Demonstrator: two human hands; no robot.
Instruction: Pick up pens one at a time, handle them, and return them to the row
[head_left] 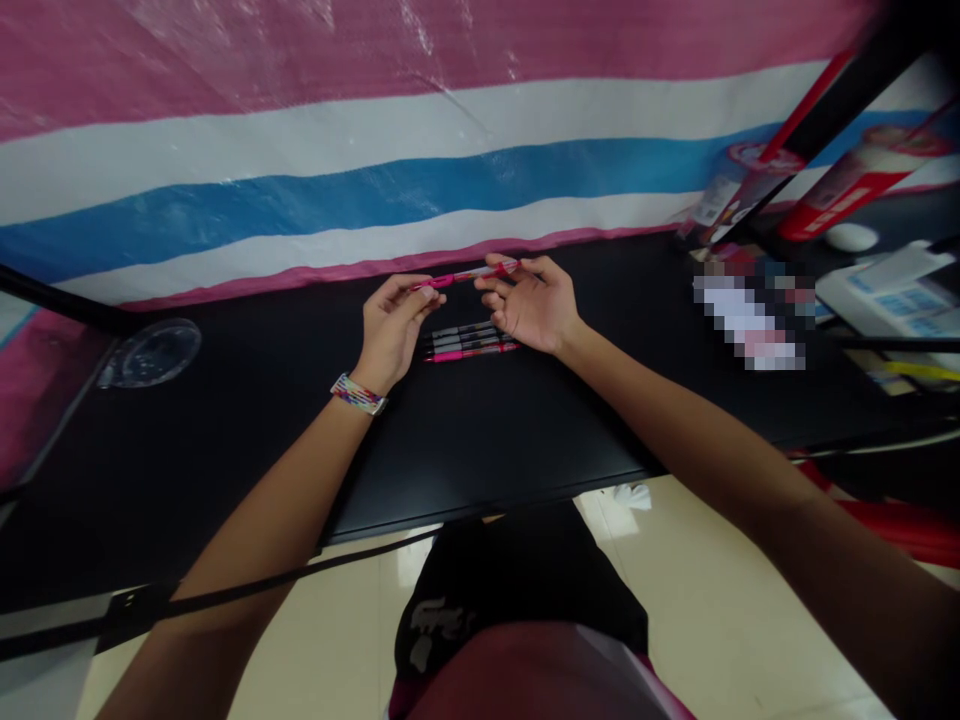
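Note:
Both of my hands hold one red and pink pen (466,274) level above a black table (247,440). My left hand (391,328), with a striped band at the wrist, pinches the pen's left end. My right hand (534,303) grips its right end with the fingertips. Below the held pen, between my two hands, three more pens (469,341) lie side by side on the tabletop, two dark and one pink.
A clear plastic lid (152,353) lies at the table's left. Red cylinders (855,185), a white mouse-like object (851,237) and papers (892,290) crowd the right end. A pink, white and blue striped sheet (375,150) hangs behind the table. Pale floor tiles (720,610) show below.

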